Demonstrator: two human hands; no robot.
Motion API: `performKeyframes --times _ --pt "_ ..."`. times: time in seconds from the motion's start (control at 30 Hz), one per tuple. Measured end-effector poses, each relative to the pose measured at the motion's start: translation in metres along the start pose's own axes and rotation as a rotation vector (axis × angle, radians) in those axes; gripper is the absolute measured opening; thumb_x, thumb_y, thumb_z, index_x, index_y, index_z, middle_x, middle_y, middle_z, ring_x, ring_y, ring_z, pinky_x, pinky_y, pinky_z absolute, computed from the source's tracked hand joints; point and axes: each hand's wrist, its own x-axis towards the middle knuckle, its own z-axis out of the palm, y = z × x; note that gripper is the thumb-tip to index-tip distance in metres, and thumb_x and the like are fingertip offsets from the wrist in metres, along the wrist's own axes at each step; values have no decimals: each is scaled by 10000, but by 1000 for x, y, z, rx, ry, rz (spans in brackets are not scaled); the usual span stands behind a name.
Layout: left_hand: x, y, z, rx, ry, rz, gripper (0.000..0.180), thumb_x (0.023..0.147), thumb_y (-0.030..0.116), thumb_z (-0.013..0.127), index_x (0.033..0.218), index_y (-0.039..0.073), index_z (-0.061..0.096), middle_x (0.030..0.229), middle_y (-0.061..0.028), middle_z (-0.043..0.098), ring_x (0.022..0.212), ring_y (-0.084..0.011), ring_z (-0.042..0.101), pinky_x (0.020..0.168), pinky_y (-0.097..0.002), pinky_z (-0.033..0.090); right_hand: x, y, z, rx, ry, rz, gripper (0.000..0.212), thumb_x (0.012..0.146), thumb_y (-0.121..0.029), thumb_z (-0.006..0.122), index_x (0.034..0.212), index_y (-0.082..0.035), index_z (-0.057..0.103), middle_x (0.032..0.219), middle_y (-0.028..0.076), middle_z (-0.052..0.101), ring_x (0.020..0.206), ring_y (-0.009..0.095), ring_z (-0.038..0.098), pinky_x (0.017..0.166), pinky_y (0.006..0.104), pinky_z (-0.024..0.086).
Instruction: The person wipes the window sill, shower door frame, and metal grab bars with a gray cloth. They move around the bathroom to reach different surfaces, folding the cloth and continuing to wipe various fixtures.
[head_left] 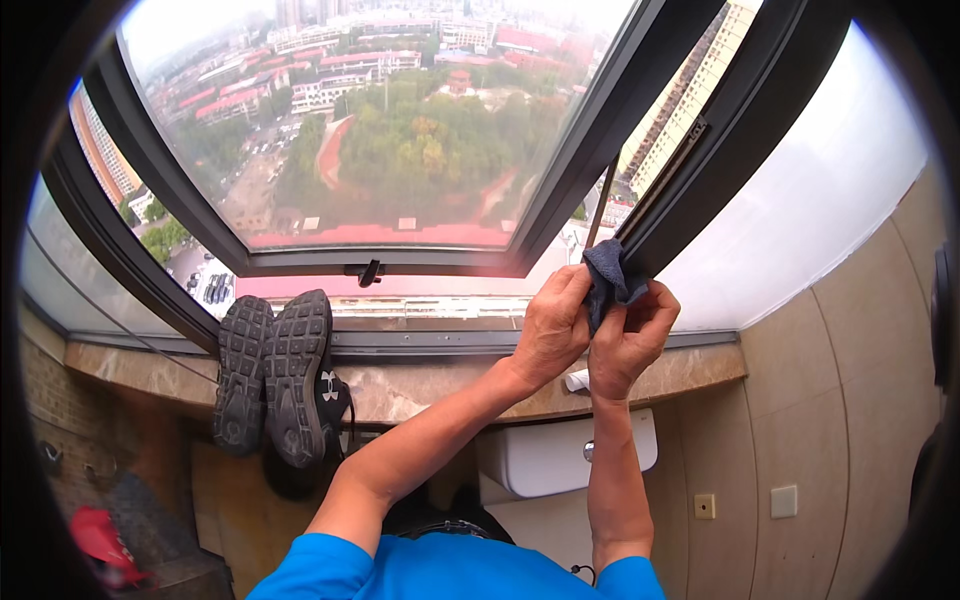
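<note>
A dark blue cloth is bunched between my two hands at the lower right corner of the window opening. My left hand grips its left side with closed fingers. From the other side, my right hand pinches the cloth between bent fingers and thumb. A thin metal rod slants down to the cloth's top; whether the cloth wraps around it is hidden by the folds. Just to the right stands the dark window frame. The tilted window sash hangs open to the left, its black handle at the bottom edge.
A pair of black shoes leans soles outward on the left of the stone sill. A small white roll lies below my hands. Under the sill is a white toilet tank. Beyond the opening, buildings and trees lie far below.
</note>
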Motion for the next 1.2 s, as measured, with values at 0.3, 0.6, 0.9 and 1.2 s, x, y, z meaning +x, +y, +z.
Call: performKeyframes --times 0.3,0.6,0.9,1.2 --pt "77 59 8 -69 154 216 265 792 -44 548 1056 -19 553 957 -216 581 871 -413 578 740 -457 480 81 -74 6 121 27 -223 402 865 11 648 1211 -8 445 1006 62 560 847 110 570 790 241 482" --pt "40 31 7 45 84 106 351 756 -82 529 1103 -40 568 1011 -218 593 931 -401 594 796 -431 493 46 -29 -4 110 3 -87 282 878 -6 626 1131 0 501 960 43 565 830 104 567 755 243 492" --pt "108 80 17 116 250 380 474 785 -45 553 1258 -22 538 1098 -215 603 1013 -381 588 871 -431 484 123 -67 -1 10 42 -274 253 934 -132 617 1132 1 533 1030 92 595 913 159 614 814 289 500" --pt "10 5 7 189 40 140 558 734 -89 577 1284 -10 531 1071 -190 627 949 -369 614 818 -415 510 12 17 -11 -45 -15 -19 216 928 -93 605 1112 6 551 944 79 591 824 154 598 749 296 492"
